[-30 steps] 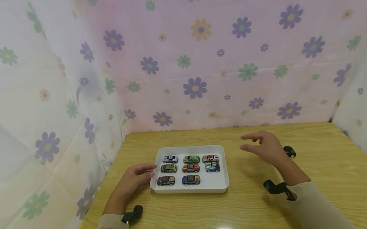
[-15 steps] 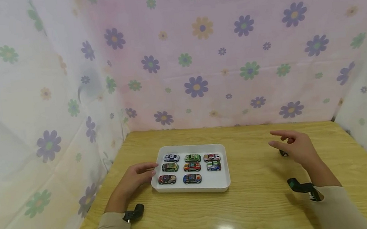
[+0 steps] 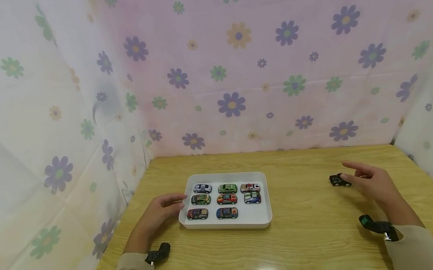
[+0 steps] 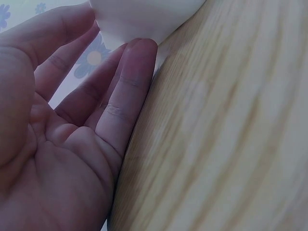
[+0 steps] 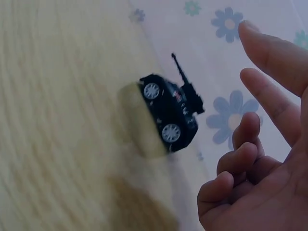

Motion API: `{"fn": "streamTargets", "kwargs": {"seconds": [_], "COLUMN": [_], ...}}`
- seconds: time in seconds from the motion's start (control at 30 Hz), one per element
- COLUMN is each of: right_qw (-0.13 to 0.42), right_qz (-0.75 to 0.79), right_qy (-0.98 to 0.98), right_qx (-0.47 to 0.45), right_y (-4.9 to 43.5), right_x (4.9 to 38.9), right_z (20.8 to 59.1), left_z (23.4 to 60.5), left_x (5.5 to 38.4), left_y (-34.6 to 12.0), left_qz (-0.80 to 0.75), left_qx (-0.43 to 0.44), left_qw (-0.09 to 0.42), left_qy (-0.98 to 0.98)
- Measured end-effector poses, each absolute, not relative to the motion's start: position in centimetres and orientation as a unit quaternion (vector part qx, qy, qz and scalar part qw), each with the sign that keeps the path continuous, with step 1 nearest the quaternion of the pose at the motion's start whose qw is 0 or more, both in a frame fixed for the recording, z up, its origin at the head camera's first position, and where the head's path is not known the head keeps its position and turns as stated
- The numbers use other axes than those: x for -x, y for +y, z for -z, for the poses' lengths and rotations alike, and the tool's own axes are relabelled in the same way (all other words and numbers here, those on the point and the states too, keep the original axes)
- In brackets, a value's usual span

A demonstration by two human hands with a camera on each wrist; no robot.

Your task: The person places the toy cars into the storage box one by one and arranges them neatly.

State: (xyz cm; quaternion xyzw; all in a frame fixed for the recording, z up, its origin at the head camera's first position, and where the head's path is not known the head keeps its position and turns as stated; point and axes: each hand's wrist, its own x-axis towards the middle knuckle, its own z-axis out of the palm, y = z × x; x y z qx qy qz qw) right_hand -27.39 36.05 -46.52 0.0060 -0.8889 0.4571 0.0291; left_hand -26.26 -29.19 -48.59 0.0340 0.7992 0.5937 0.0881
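A black toy car (image 3: 340, 180) with a gun-like barrel on its roof stands on the table at the right. In the right wrist view, the black toy car (image 5: 169, 114) shows silver wheels, just beyond my fingertips. My right hand (image 3: 374, 185) is beside it, thumb and index finger spread and the other fingers partly bent, holding nothing. My left hand (image 3: 159, 212) touches the left side of a white tray (image 3: 253, 218). In the left wrist view, fingertips of my left hand (image 4: 72, 130) rest against the white tray wall (image 4: 144, 19), the little-finger side along the table.
Several small printed toy cars (image 3: 226, 199) lie in rows inside the tray. The wooden table (image 3: 297, 240) meets a flowered cloth (image 3: 235, 124) at the back and a similar flowered cloth (image 3: 58, 180) on the left.
My right hand has moved right, away from the tray, and lowered beside the black toy car. My left hand stays at the tray's left edge.
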Motion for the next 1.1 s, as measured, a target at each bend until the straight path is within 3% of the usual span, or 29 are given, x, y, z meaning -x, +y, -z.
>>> {"fn": "streamTargets", "kwargs": {"seconds": [0.4, 1.1], "right_qw": [0.0, 0.025], "right_qz": [-0.429, -0.347], "right_qy": [-0.903, -0.936], "right_qx": [-0.021, -0.051], "right_y": [36.3, 35.7], "right_x": [27.4, 27.1], "right_z": [48.0, 48.6], "left_z": [48.7, 48.8], "left_x": [26.1, 26.2], "left_y": [-29.3, -29.0], "left_qz": [-0.597, -0.597], "left_qx": [-0.037, -0.032], "left_qw": [0.083, 0.083], "left_qy": [0.797, 0.798]}}
